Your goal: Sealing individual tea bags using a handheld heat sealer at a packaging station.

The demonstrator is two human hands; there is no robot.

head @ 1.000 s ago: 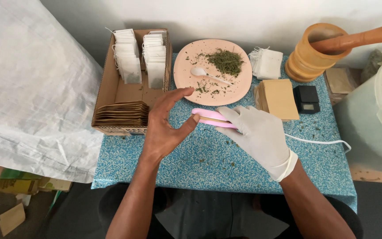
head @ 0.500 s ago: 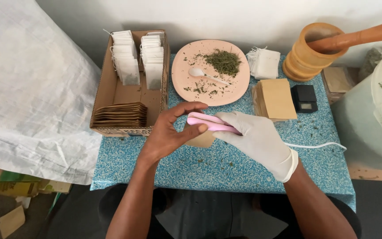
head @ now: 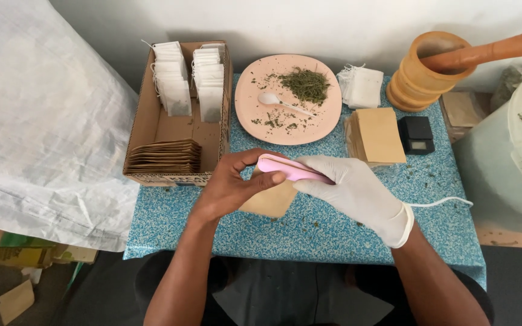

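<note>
- My left hand, bare, pinches the near end of the pink sealer between thumb and fingers; the kraft pouch hangs under it, one edge caught in the tool.
- My right hand, in a white glove, wraps around the sealer's other end, gripping firm. White cord trails off right across the counter.
- Step, as I read it: sealing the pouch's open edge. Next move calls for steady squeeze and an even draw along the edge, pouch kept flat.
- Sealer: smooth hard plastic, slim, rounded. Pouch: matte brown paper, flat, stiff at the corners.
- Counter: speckled blue covering, glossy, flecked with dried leaf crumbs.
- Left: cardboard box, brown pouches stacked at the front, white filter bags standing in two rows behind.
- Centre: peach plate, a heap of dried green herb, a white plastic spoon.
- Right: pile of brown pouches, small black scale, loose white bags.
- Far right: turned wooden mortar with pestle leaning in it.
</note>
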